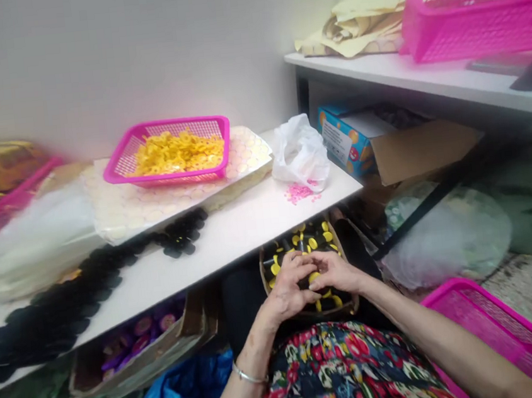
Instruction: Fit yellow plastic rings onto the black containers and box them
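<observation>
Over a cardboard box (347, 250) on my lap, my left hand (287, 288) and my right hand (335, 273) come together with bent fingers. Between them shows the yellow end of a small yellow-capped black piece (313, 276); the fingers of both hands close round it and hide most of it. Several more black pieces with round yellow caps (313, 243) fill the box beneath my hands. A bracelet circles my left wrist.
On the white table (244, 220) are black discs (54, 310), a pink basket (169, 179) of yellow parts, a white plastic bag (296, 151) and tiny pink pieces (298, 192). A box with purple items (143, 345) sits below. Another pink basket (504, 338) lies at my right.
</observation>
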`<state>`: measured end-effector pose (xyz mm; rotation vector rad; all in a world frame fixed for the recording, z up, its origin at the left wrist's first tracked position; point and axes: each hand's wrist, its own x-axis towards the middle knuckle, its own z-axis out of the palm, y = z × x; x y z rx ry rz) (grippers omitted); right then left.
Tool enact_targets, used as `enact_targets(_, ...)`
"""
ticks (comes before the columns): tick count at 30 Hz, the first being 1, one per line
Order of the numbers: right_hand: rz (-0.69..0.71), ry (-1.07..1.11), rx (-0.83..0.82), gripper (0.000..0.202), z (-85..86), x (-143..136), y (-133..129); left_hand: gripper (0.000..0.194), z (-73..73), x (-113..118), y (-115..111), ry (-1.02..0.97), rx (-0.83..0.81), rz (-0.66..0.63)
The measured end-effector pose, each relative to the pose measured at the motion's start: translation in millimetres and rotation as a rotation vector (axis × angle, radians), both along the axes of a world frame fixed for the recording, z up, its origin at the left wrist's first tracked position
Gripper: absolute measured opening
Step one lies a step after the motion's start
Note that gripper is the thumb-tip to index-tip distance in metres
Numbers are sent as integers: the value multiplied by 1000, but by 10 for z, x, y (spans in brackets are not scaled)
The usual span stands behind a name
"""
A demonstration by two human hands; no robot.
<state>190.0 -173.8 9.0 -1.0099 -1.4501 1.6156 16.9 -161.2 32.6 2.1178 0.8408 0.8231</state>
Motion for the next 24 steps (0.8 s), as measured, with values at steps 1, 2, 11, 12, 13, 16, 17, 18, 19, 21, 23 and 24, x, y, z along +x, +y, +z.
enact_targets(1, -64, -163, 123, 48, -4, -35, 43, 42, -7, -73, 24, -25, -14, 59)
enact_targets(2, -137, -336, 261, 44, -8, -72, 96, 40, -14, -152, 54, -55, -31, 138)
enact_targets(11, -199, -920, 834, 18, -40, -215, 543, 13, -83, -507, 182, -72, -112, 544)
enact_targets(12, -246, -875, 841, 15, -39, -186, 558, 12, -107, -518, 164, -68, -110, 543)
enact_targets(13, -316, -830, 844, 12, -38, -147, 573, 12, -135, -535, 146, -69, -104, 552)
enact_targets(16, -601, -751, 817, 13, -25, 39, 662, 11, -209, -634, 128, -88, -45, 650)
enact_targets(17, -685, -749, 794, 14, -19, 122, 724, 11, -222, -688, 141, -99, -7, 711)
enact_targets(18, -761, -747, 757, 17, -12, 211, 808, 12, -228, -757, 166, -110, 37, 787)
enact_targets(19, -805, -746, 717, 20, -5, 302, 916, 14, -227, -840, 202, -117, 79, 872)
enact_targets(21, -890, -774, 614, 28, 5, 469, 1190, 17, -210, -1048, 293, -116, 142, 1050)
enact_targets(23, -946, -818, 430, 44, 15, 587, 1497, 21, -186, -1291, 387, -88, 160, 1186)
enact_targets(24, -966, -822, 332, 53, 26, 624, 1639, 24, -175, -1417, 429, -68, 164, 1245)
